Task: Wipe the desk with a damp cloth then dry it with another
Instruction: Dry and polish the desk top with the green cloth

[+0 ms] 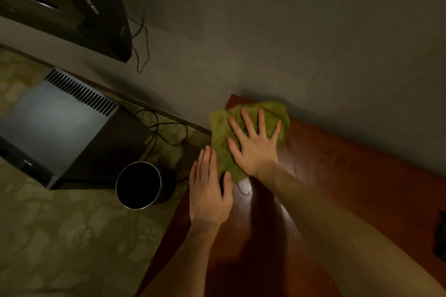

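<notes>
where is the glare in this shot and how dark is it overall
Head view: dim and warm-toned overall; one bright glare patch on the wet desk, just below the cloth and beside the left hand; the inside of the can is pure black; the dark thing at the right edge is too shadowed to identify.

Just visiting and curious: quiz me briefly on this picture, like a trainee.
1. True or false: the right hand lies flat, fingers spread, on the crumpled green cloth.
2. The cloth sits on the reddish-brown wooden desk at: A) its corner by the wall; B) its middle; C) its near edge.
3. Fill in: the round metal bin stands on the ____.
Key: 1 true; 2 A; 3 floor.
</notes>
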The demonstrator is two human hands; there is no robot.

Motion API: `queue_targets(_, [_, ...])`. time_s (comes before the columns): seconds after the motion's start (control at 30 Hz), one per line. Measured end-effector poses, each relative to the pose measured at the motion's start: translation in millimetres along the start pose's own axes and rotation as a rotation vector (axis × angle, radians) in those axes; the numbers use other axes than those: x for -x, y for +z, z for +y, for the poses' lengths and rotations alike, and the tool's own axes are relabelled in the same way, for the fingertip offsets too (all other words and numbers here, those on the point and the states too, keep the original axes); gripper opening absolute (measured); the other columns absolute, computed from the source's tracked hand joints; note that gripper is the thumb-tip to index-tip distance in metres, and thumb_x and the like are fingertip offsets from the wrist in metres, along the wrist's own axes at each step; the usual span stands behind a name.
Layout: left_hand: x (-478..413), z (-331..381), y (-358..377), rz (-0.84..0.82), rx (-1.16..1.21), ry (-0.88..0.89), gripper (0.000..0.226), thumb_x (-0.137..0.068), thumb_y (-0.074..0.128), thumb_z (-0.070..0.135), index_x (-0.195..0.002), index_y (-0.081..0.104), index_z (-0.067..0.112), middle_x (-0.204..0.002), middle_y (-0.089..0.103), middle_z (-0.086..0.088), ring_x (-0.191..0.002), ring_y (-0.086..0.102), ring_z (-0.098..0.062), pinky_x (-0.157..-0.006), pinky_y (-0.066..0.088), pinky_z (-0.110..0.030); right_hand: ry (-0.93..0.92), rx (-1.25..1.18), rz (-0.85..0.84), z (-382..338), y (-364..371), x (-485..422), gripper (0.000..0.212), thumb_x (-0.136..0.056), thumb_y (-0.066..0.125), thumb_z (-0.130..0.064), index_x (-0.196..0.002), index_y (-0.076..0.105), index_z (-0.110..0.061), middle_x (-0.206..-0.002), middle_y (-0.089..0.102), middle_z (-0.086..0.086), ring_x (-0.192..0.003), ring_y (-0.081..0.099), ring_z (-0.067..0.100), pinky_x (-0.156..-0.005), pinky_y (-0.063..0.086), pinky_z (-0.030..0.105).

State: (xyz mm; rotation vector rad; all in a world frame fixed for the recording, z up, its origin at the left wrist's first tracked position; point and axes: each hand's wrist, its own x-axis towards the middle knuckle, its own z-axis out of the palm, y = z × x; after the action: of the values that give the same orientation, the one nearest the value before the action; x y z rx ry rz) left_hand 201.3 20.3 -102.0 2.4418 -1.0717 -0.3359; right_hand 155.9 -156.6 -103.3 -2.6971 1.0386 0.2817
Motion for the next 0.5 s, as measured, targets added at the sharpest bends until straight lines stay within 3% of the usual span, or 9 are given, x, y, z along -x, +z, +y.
queue_targets(0.07, [0,0,1,0.015,0.001,-0.003,0.064,-0.108,0.039,0.04,-0.163,0.03,0.009,-0.173,0.023,-0.004,-0.161,0.016,-0.016,-0.13,0.021,-0.044,0.013,0.01,0.003,-4,-3,-11,0.061,-0.105,0.014,-0.064,-0.163,0.002,-0.049,-0.175,0.001,-0.008,-0.16,-0.013,0.037,-0.115,-0.007,0.079])
queue_targets(0.2, [2,-1,1,0.032,0.016,-0.008,0.062,-0.109,0.042,0.039,-0.162,0.033,0.009,-0.172,0.025,-0.004,-0.16,0.02,-0.017,-0.129,0.024,-0.046,-0.232,0.071,-0.003,-2,7,47,0.059,-0.106,0.022,-0.06,-0.164,0.014,-0.048,-0.175,0.01,-0.003,-0.16,-0.005,0.041,-0.115,0.003,0.08])
queue_targets(0.27, [1,-1,0,0.024,0.008,0.006,0.061,-0.109,0.041,0.04,-0.162,0.032,0.011,-0.173,0.024,-0.003,-0.161,0.018,-0.017,-0.128,0.024,-0.046,-0.263,0.08,-0.043,3,15,86,0.06,-0.105,0.023,-0.063,-0.163,0.017,-0.048,-0.175,0.009,-0.002,-0.16,-0.005,0.042,-0.115,0.005,0.081])
queue_targets(0.37, [0,-2,2,0.004,-0.043,0.025,0.06,-0.109,0.039,0.042,-0.163,0.033,0.015,-0.173,0.022,-0.003,-0.162,0.015,-0.018,-0.128,0.024,-0.048,-0.201,0.085,-0.087,14,12,80,0.06,-0.104,0.015,-0.069,-0.162,0.007,-0.054,-0.176,-0.002,-0.001,-0.158,-0.013,0.042,-0.114,-0.003,0.081])
queue_targets(0.5, [0,-4,4,0.015,-0.067,0.032,0.06,-0.108,0.041,0.042,-0.162,0.037,0.016,-0.173,0.023,-0.006,-0.162,0.015,-0.02,-0.128,0.023,-0.049,0.003,-0.004,-0.15,28,-11,8,0.061,-0.102,0.009,-0.072,-0.158,-0.011,-0.058,-0.172,-0.023,-0.006,-0.154,-0.031,0.038,-0.112,-0.012,0.081])
